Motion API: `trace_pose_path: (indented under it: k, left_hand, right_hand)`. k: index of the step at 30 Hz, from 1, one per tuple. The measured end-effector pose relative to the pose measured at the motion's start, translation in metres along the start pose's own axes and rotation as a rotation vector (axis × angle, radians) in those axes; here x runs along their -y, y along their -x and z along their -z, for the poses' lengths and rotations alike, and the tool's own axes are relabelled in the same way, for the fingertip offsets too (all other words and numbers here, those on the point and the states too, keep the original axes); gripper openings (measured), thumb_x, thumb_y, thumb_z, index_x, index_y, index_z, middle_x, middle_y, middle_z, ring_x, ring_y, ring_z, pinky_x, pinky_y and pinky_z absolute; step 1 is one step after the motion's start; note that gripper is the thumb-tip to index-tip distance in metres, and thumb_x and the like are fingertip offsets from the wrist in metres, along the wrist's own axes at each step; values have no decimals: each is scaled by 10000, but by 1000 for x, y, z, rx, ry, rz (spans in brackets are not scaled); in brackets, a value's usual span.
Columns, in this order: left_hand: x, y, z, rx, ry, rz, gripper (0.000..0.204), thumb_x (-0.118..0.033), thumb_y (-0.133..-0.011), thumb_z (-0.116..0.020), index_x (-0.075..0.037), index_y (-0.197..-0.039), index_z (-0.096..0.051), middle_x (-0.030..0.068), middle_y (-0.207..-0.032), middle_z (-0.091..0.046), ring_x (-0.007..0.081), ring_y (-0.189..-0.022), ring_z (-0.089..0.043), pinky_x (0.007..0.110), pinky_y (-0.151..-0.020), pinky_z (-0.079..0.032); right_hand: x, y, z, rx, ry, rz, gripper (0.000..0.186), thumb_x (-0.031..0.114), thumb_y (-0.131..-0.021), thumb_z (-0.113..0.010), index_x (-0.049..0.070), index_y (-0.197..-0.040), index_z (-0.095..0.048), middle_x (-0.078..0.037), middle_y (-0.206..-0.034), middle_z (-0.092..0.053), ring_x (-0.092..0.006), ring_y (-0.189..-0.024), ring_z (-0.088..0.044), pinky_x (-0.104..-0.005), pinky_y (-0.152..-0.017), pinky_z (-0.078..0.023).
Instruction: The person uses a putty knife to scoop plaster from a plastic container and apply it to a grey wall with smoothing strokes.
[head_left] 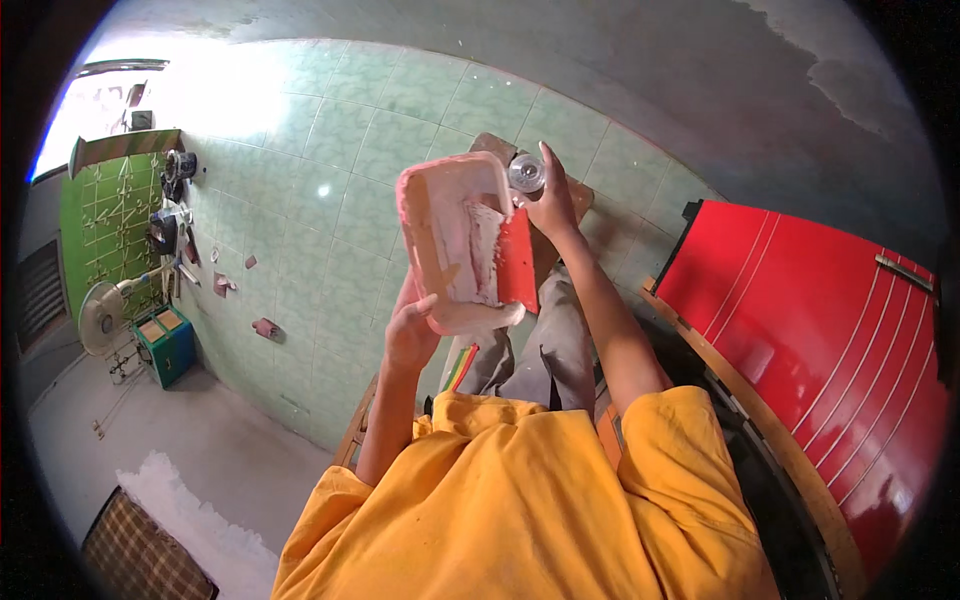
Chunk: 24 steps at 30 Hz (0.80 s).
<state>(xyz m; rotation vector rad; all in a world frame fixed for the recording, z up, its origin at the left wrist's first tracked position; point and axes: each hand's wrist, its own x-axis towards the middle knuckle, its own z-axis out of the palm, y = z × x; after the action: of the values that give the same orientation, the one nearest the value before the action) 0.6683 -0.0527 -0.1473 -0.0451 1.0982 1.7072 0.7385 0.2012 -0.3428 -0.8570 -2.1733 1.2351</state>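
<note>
My left hand (408, 328) is closed on the lower left rim of a pinkish plastic tub (432, 240), held tilted in front of me. White paste (482, 240) coats part of its inside. A flat red spreader (518, 255) rests in the tub, smeared with the paste along one edge; neither hand is on it. Just beyond the tub's right rim, my right hand (553, 205) has its fingers around a clear round container (527, 172), seen end-on. Whether that is a cup or a bottle I cannot make out. The tub hides part of the right fingers.
A brown board-like surface (583, 198) lies beneath my right hand. Pale green tiles (340, 200) cover the wall ahead. To the right stands a glossy red panel (790, 310) with a wooden edge. At the left are a fan (102, 318) and a green box (168, 350).
</note>
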Motion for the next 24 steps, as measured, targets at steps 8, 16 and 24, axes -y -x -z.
trace_pose_path:
  k: [8,16,24]
  left_hand:
    - [-17,-16,25,7,5,-147,870,-238,-909,-592,-42,-1628,-143,163,-1593,-362,308,-1479,-362,479,-1202,-327]
    - [-23,-15,17,82,104,-105,781,-270,-916,-560,-48,-1596,-248,142,-1531,-451,301,-1406,-464,487,-1154,-394]
    - [-29,-20,-8,194,164,-23,859,-283,-862,-584,-54,-1607,-222,140,-1551,-413,280,-1424,-439,449,-1147,-412]
  right_hand:
    - [7,7,7,-183,-29,-69,735,245,-699,-925,96,-1316,-556,-158,-1120,-703,-355,-1025,-702,-435,-848,-572]
    - [122,61,111,-308,-100,154,782,319,-711,-916,37,-1332,-534,-137,-1123,-672,-279,-987,-691,-396,-854,-568]
    - [270,83,177,135,276,131,733,431,-686,-880,75,-1248,-570,-148,-1047,-691,-339,-934,-710,-439,-793,-578]
